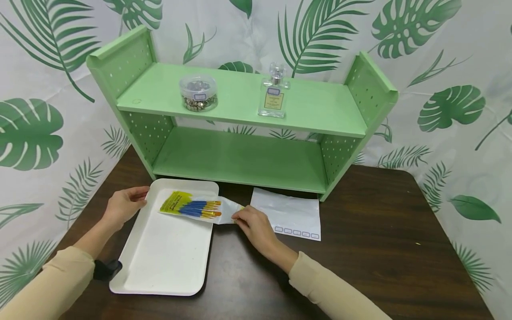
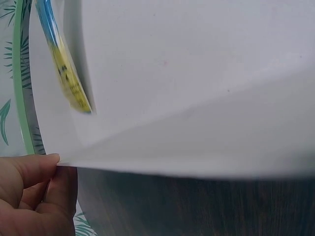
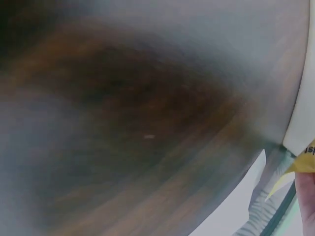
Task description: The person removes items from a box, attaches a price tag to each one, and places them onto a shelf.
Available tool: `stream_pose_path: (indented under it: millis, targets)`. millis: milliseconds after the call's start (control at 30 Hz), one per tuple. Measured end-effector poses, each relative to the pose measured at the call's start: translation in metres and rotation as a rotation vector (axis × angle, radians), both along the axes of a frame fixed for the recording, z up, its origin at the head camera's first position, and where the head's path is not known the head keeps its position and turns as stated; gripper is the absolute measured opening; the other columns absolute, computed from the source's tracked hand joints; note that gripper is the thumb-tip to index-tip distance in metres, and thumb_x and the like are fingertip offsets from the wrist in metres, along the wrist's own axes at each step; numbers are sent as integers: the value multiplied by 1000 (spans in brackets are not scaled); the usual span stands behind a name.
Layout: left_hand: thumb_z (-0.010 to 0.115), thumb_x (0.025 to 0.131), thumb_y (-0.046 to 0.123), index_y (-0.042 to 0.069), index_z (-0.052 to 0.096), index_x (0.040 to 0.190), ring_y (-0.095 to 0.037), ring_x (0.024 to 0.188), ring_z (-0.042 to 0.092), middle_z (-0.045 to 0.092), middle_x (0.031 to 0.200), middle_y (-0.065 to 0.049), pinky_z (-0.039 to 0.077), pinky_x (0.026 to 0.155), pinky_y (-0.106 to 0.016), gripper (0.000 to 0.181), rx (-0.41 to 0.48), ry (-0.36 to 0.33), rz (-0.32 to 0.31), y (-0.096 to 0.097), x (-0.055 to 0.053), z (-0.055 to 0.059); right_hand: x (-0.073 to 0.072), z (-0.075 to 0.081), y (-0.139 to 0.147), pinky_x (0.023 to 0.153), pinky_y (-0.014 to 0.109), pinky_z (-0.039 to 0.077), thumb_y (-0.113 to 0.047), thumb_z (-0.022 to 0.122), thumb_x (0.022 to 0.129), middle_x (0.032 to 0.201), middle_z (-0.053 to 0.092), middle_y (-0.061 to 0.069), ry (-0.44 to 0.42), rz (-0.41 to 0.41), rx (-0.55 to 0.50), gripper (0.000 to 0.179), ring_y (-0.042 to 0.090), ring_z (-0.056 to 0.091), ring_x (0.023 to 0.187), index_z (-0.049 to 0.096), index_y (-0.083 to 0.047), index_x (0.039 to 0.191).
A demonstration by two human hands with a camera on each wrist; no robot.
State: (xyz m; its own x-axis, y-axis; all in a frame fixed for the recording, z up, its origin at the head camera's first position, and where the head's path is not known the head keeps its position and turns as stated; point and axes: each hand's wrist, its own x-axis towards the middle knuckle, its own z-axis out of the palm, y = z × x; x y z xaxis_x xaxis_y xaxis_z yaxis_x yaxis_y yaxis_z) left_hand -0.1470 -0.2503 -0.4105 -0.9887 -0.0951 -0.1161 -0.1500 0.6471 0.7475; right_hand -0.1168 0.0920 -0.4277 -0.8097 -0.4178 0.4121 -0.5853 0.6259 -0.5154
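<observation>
My left hand (image 1: 123, 206) pinches the left rim of a white tray (image 1: 164, 258) near its far corner; the left wrist view shows thumb and fingers on the tray's edge (image 2: 172, 169). A clear packet of paintbrushes (image 1: 196, 208), with blue handles and a yellow label, slants over the tray's far part. Its right end is pinched by my right hand (image 1: 258, 229), just past the tray's right rim. Only the packet's yellow tip (image 3: 306, 160) and a bit of a finger (image 3: 306, 196) show in the right wrist view.
Behind the tray stands a green two-tier shelf (image 1: 240, 153). On its top tier are a round clear tub (image 1: 198, 94) of metallic pieces and a glass perfume bottle (image 1: 274, 95). A white sheet with labels (image 1: 290, 213) lies on the dark wooden table (image 1: 368, 235).
</observation>
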Motion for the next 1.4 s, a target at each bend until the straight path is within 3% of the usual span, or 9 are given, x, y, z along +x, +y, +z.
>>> stream_pose_path:
  millis: [100, 300, 667, 933, 1233, 1400]
  targets:
    - [57, 87, -2, -13, 50, 126, -24, 94, 61, 58, 118, -32, 48, 63, -10, 41, -5, 4, -4, 0, 1, 1, 8, 2, 7, 68, 23, 52, -5, 71, 81, 84, 66, 0, -15, 23, 19, 9, 11, 62, 79, 74, -10, 88]
    - [56, 89, -1, -12, 48, 128, -37, 103, 58, 56, 121, -32, 51, 65, -14, 42, 0, -10, -12, 1, 2, 2, 26, 7, 27, 63, 19, 49, -4, 71, 81, 81, 65, -1, -23, 90, 67, 10, 9, 60, 74, 74, -11, 88]
    - [57, 90, 1, -11, 49, 129, -35, 104, 58, 56, 122, -31, 50, 65, -12, 42, 2, -14, -21, -2, 1, 0, 53, -3, 80, 63, 14, 48, -1, 74, 76, 82, 61, -5, 47, 166, 127, 17, 4, 57, 73, 73, -12, 88]
    - [57, 90, 1, -11, 49, 129, -32, 103, 58, 56, 122, -31, 47, 65, -9, 42, 5, -12, -33, 2, -1, 0, 70, -7, 112, 64, 13, 47, 0, 73, 77, 88, 60, -6, -33, 210, 196, 20, 1, 54, 77, 74, -15, 90]
    - [57, 88, -3, -10, 53, 126, -32, 101, 59, 59, 118, -29, 46, 62, -8, 39, -15, 10, -40, 10, -4, -2, 80, -9, 131, 66, 15, 50, 4, 75, 72, 91, 61, -7, -1, 205, 166, 26, 3, 57, 80, 73, -16, 90]
    - [56, 87, -4, -10, 54, 124, -32, 100, 59, 60, 116, -29, 45, 59, -9, 38, -30, 5, -6, 12, -6, 1, 83, -9, 146, 65, 18, 52, 5, 75, 72, 92, 61, -7, -40, 177, 163, 27, 3, 57, 81, 72, -16, 88]
